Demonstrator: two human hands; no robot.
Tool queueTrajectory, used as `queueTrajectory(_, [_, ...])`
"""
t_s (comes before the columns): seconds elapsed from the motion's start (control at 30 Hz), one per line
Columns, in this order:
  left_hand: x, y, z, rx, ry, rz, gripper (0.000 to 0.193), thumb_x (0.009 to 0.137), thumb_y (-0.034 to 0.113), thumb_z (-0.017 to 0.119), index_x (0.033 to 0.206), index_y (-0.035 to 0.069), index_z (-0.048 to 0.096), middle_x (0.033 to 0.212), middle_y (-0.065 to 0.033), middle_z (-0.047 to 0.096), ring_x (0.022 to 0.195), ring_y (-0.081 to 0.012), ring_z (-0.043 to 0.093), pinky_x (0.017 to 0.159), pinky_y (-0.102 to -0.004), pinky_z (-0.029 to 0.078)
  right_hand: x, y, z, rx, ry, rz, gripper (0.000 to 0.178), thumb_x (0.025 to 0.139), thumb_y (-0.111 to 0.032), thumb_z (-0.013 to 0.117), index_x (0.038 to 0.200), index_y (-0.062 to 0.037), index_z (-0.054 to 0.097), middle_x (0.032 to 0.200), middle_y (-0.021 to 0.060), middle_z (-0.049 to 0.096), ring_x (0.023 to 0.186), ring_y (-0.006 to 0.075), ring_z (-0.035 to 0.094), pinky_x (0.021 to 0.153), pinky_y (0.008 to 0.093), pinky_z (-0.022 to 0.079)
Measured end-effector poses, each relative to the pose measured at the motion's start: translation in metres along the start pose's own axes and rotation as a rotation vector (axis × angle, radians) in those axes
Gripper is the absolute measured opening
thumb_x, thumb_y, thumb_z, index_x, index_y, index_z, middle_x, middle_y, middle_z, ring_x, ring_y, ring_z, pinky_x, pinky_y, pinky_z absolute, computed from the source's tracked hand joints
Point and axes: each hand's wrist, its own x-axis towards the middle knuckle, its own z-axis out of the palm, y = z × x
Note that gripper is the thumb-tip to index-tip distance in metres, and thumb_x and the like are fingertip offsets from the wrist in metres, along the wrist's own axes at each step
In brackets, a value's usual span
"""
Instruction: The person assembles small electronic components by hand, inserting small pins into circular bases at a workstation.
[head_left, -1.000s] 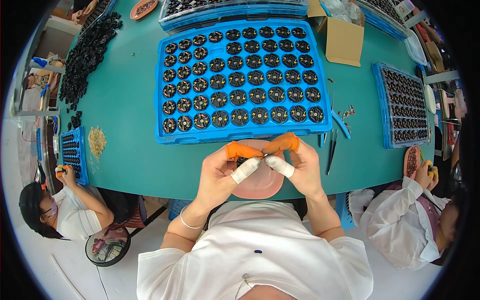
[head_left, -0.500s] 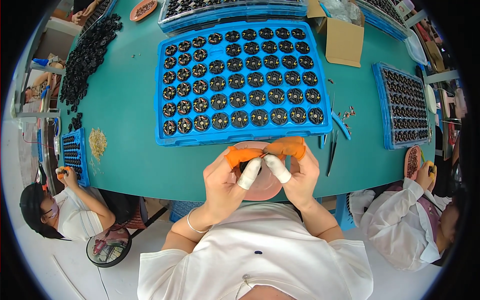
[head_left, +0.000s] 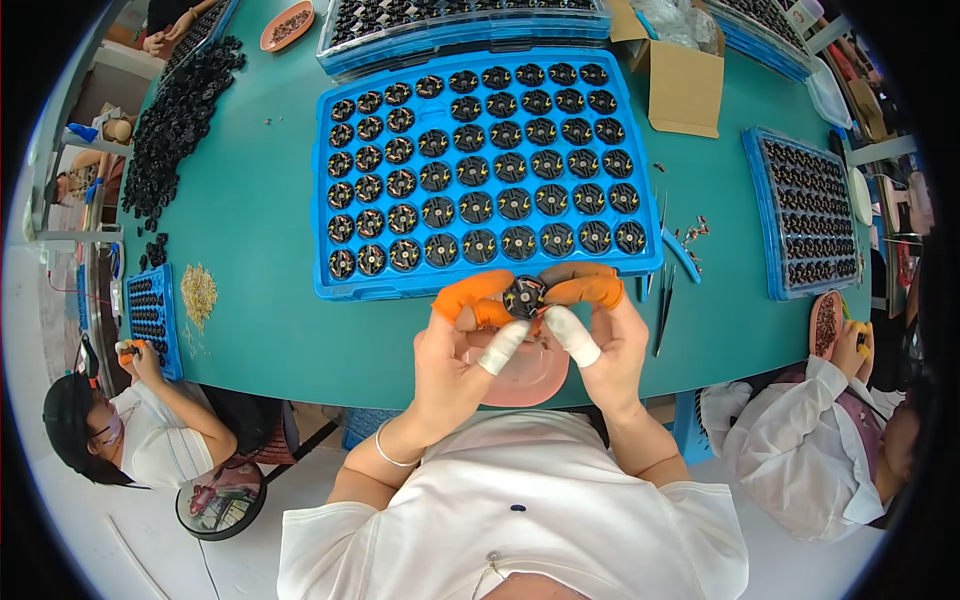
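Plainly, the green table [head_left: 260, 200] carried everything within reach, its near edge curving around the person's body. At its middle, the large blue tray [head_left: 400, 285] lay square to the person, presumably so that each pocket could be reached by either hand; one pocket near its far edge was bare. Toward the table's right edge stood a smaller-looking blue tray [head_left: 764, 220] of similar parts, and a heap of black parts [head_left: 182, 130] ran along the left edge, perhaps to leave the centre free. A pink dish [head_left: 530, 385] sat at the near edge, below the hands, a likely spot for catching small pieces.

The left hand [head_left: 455, 355] and the right hand [head_left: 612, 350] met above the dish's far rim, just in front of the large tray. Between them they pinched a black disc [head_left: 523, 298], fingers at its two sides and thumbs by its lower edge, its wired face turned up, probably for a clear look. Whether the right thumb also pressed a reddish bit there could not be told. Covers on the fingertips probably aided grip. Tweezers [head_left: 665, 315] and blue-handled cutters [head_left: 683, 255] lay beside the tray's right edge, handy for the right hand. No label or lettering was legible on tray, disc or tools.
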Motion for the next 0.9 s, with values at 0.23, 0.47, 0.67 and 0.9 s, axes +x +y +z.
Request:
queueTrajectory(0.23, [0.003, 0.001, -0.001, 0.238, 0.017, 0.078, 0.052, 0.082, -0.004, 0.068, 0.129, -0.002, 0.047, 0.111, -0.0117, 0.061, 0.090, -0.0165, 0.066, 0.077, -0.0273, 0.054, 0.004, -0.004, 0.001, -0.142, -0.076, -0.112, 0.017, 0.078, 0.000, 0.067, 0.095, 0.0008, 0.063, 0.112, 0.0157, 0.058, 0.103, 0.0235, 0.058, 0.091, 0.0351, 0.043])
queueTrajectory(0.47, [0.001, 0.000, -0.004, 0.211, 0.025, 0.094, 0.051, 0.082, -0.005, 0.067, 0.128, -0.001, 0.048, 0.115, -0.0112, 0.060, 0.094, -0.0168, 0.065, 0.082, -0.0284, 0.054, 0.002, -0.002, 0.002, -0.136, -0.069, -0.070, 0.017, 0.076, -0.001, 0.068, 0.093, 0.0003, 0.064, 0.115, 0.0166, 0.057, 0.103, 0.0252, 0.058, 0.092, 0.0365, 0.044])
queueTrajectory(0.67, [0.000, 0.002, -0.009, 0.012, -0.050, -0.033, 0.050, 0.084, -0.008, 0.062, 0.130, -0.003, 0.043, 0.122, -0.0142, 0.055, 0.107, -0.0203, 0.060, 0.090, -0.0316, 0.052, 0.003, -0.003, 0.000, -0.139, -0.100, -0.062, 0.017, 0.076, -0.001, 0.069, 0.091, 0.0002, 0.064, 0.115, 0.0171, 0.057, 0.106, 0.0253, 0.056, 0.091, 0.0360, 0.044])
queueTrajectory(0.9, [0.000, 0.004, -0.007, 0.106, -0.020, 0.033, 0.048, 0.083, -0.009, 0.062, 0.127, -0.004, 0.045, 0.122, -0.0150, 0.056, 0.106, -0.0207, 0.061, 0.089, -0.0330, 0.053, 0.003, -0.003, 0.004, -0.139, -0.063, -0.060, 0.016, 0.075, -0.001, 0.069, 0.089, -0.0006, 0.064, 0.114, 0.0160, 0.058, 0.098, 0.0241, 0.060, 0.089, 0.0354, 0.045])
